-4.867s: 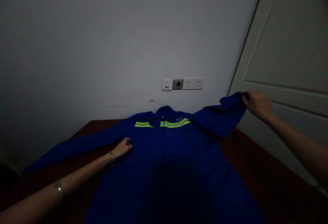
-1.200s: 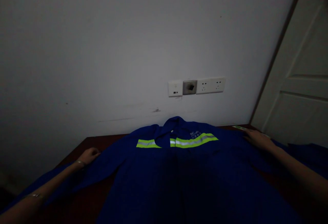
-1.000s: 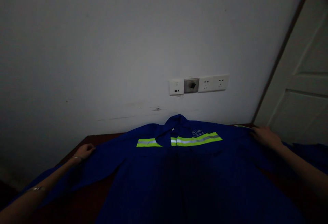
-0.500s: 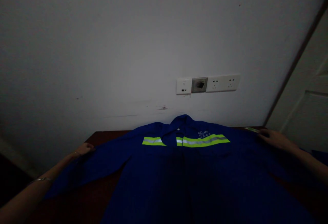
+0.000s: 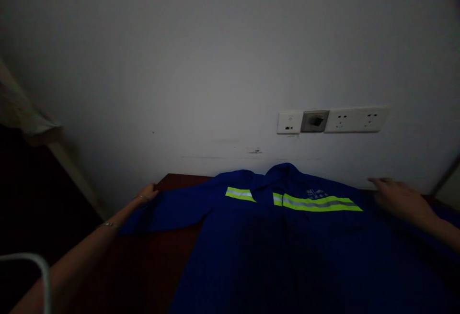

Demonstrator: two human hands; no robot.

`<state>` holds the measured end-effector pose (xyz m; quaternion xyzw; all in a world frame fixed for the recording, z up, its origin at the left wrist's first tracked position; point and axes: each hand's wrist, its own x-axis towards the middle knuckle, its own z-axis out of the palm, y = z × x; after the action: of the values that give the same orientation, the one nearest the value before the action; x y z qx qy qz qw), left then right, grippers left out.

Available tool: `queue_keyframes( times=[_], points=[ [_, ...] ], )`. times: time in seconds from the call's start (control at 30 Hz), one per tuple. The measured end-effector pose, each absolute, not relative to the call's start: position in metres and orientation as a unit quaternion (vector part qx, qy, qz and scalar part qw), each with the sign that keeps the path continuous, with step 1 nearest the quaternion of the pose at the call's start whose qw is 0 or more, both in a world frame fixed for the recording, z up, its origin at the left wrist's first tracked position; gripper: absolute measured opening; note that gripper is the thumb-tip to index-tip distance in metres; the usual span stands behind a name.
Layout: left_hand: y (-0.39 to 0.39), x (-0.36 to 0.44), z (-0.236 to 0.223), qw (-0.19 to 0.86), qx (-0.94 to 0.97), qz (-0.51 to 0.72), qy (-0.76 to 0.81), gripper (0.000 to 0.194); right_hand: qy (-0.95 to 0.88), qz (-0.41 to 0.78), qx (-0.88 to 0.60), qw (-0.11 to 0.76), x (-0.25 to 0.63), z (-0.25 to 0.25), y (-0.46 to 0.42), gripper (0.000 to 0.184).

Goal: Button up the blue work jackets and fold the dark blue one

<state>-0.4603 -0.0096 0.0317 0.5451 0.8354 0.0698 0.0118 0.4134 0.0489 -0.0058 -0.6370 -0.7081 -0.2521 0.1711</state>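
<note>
Our right hand (image 5: 402, 201) has just parted its fingers, blue collared fabric jacket (image 5: 230, 247) beneath, leaving our left hand (image 5: 147, 192), clasp unclear, against one sleeve (image 5: 187, 205)

Head view toward wall (image 5: 215, 65), perhaps downward

The curled fingers of the bare left hand (image 5: 146, 193) are at one sleeve (image 5: 176, 209) of a dark blue, long-sleeved cloth garment (image 5: 230, 247), with a dark red-brown tabletop (image 5: 154, 252) below them. The outstretched fingers of the bare right hand (image 5: 402, 203) are over the other sleeve (image 5: 397, 230); left of them runs a yellow-green and silver stripe (image 5: 318, 204), above them a row of rectangular wall sockets (image 5: 354, 125).
</note>
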Motion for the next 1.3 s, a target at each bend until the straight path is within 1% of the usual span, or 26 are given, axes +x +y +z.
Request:
queue_keyframes(
  times=[0.07,0.2,0.33,0.43,0.57,0.63,0.7,0.83,0.9,1.0,1.1,1.17,1.3],
  points=[
    [-0.027,-0.474,0.033,0.022,0.517,0.046,0.854,0.038,-0.766,-0.238,-0.572,0.172,0.346,0.008,0.04,0.042],
    [-0.072,-0.497,0.034,0.054,0.491,0.032,0.869,0.031,-0.851,-0.172,-0.451,0.207,0.207,0.03,-0.001,0.041],
    [-0.121,-0.515,0.03,0.119,0.483,0.06,0.865,0.03,-0.912,-0.088,-0.341,0.211,0.085,0.036,-0.05,0.038],
    [-0.153,-0.525,0.028,0.12,0.465,0.086,0.873,0.032,-0.946,-0.038,-0.265,0.185,0.013,0.033,-0.076,0.04],
    [-0.183,-0.533,0.028,0.11,0.464,0.091,0.874,0.039,-0.957,0.017,-0.237,0.166,-0.059,0.023,-0.089,0.047],
    [-0.192,-0.534,0.028,0.103,0.476,0.084,0.869,0.042,-0.954,0.037,-0.25,0.159,-0.083,0.014,-0.09,0.051],
    [-0.197,-0.533,0.027,0.099,0.488,0.084,0.863,0.044,-0.948,0.051,-0.272,0.157,-0.1,0.002,-0.09,0.05],
    [-0.197,-0.523,0.019,0.066,0.566,0.078,0.818,0.051,-0.929,0.06,-0.31,0.192,-0.11,-0.018,-0.091,0.036],
    [-0.195,-0.515,0.01,0.043,0.614,0.061,0.786,0.055,-0.921,0.061,-0.319,0.217,-0.11,-0.023,-0.093,0.032],
    [-0.193,-0.506,-0.003,0.036,0.66,0.027,0.75,0.057,-0.916,0.065,-0.324,0.228,-0.107,-0.023,-0.095,0.028],
    [-0.196,-0.505,-0.007,0.039,0.67,0.014,0.741,0.053,-0.913,0.066,-0.328,0.234,-0.106,-0.022,-0.096,0.027],
    [-0.199,-0.507,-0.003,0.041,0.658,0.008,0.752,0.049,-0.914,0.069,-0.319,0.241,-0.106,-0.023,-0.096,0.027],
    [-0.199,-0.503,0.017,0.014,0.596,-0.068,0.8,0.04,-0.922,0.094,-0.289,0.238,-0.107,-0.026,-0.094,0.032]
  ],
)
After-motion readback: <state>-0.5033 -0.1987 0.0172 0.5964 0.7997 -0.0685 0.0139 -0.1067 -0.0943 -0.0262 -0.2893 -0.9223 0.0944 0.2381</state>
